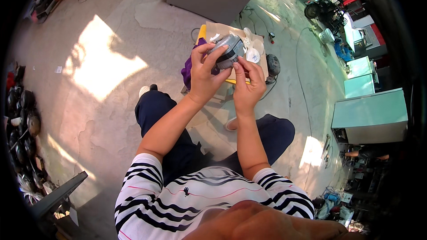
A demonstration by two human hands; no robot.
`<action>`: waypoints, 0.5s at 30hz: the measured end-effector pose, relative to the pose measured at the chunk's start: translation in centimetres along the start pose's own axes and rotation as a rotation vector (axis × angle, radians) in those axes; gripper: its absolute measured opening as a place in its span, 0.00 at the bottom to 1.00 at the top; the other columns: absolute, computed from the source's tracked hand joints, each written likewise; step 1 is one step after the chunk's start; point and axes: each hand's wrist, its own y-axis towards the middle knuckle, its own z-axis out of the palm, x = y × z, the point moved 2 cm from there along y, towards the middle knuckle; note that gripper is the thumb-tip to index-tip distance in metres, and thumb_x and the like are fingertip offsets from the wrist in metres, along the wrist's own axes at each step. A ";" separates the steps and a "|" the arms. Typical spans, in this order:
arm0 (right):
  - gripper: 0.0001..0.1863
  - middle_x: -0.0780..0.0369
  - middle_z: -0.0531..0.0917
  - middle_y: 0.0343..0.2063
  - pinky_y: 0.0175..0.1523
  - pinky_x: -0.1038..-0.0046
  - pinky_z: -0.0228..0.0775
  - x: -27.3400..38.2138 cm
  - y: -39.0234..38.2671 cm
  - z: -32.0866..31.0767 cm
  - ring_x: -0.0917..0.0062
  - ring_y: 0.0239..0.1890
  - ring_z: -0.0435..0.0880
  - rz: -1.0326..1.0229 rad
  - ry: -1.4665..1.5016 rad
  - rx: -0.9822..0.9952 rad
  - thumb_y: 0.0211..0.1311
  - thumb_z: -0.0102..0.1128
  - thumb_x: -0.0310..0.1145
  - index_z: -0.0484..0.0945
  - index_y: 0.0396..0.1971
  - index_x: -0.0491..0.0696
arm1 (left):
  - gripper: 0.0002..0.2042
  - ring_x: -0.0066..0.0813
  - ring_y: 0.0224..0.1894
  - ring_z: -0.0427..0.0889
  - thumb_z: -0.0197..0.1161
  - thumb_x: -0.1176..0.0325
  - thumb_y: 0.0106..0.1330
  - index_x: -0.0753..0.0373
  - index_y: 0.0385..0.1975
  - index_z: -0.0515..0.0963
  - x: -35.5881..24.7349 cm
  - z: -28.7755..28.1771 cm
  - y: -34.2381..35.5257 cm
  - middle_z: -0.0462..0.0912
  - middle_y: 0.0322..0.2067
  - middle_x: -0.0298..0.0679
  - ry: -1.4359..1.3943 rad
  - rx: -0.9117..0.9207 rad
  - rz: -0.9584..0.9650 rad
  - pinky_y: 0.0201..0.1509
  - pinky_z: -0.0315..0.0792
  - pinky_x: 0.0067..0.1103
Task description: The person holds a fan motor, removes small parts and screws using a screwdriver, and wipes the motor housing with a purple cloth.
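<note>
Concrete floor [106, 126]; grey rounded housing [227, 50], dark-banded, labelled. Left hand [205, 74] half curled, gripping it; right hand [247, 85] nearly closed, pinching its 5 o'clock edge.

Pale label [239, 46] on grey rounded device [227, 42], print too small to read
</note>
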 end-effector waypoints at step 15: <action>0.14 0.61 0.85 0.33 0.41 0.70 0.74 0.3 -0.9 0.2 0.70 0.35 0.83 -0.174 -0.184 -0.059 0.53 0.76 0.24 0.89 0.42 0.47 | 0.32 0.38 0.54 0.77 0.78 0.76 0.49 0.54 0.58 0.78 -0.3 -0.4 -0.1 0.69 0.56 0.43 -0.009 -0.021 -0.024 0.57 0.76 0.28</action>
